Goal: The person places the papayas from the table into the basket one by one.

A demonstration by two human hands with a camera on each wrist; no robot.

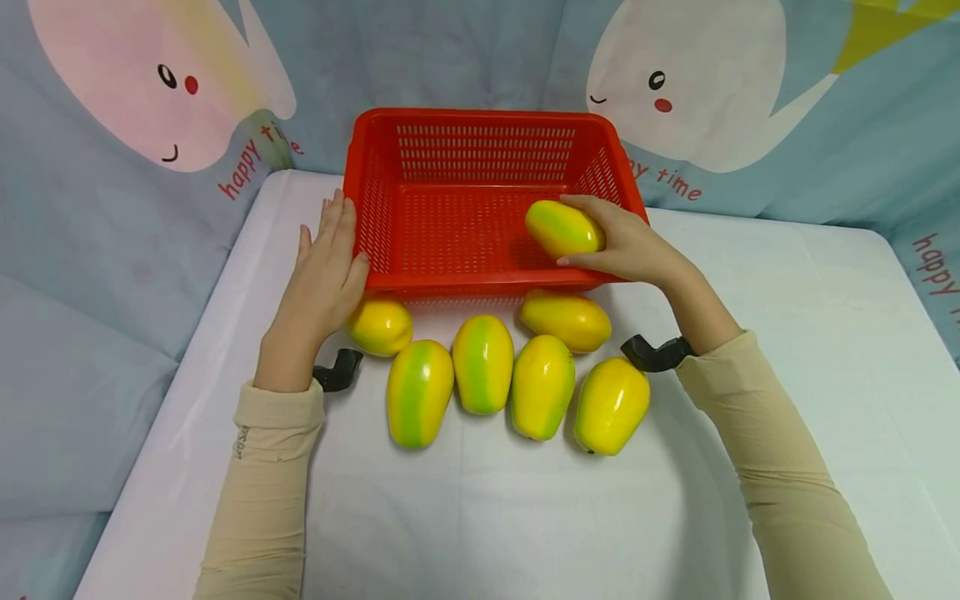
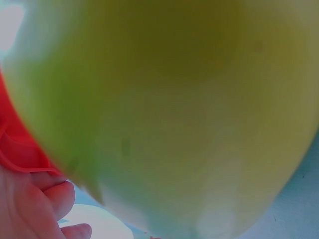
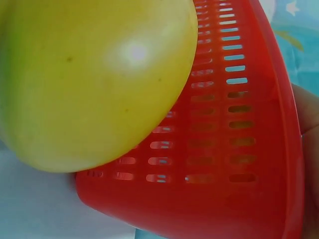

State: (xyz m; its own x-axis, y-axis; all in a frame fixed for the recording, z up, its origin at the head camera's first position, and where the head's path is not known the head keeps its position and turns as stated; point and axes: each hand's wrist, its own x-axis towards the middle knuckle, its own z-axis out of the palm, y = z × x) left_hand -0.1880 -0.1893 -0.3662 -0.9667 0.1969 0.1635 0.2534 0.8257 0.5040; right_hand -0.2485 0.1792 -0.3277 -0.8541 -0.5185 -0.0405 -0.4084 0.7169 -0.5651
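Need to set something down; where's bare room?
Bare: white cloth right of the red basket, and between the sleeves nearer than the loose fruits; also the basket floor left of the held fruit. Crowded: outside the basket's near side, six fruits.

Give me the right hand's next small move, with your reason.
Probably set the held yellow fruit down in the red basket: the right hand grips it inside the rim, with no other fruit below or beside it there, and the left hand rests against the basket's left side.
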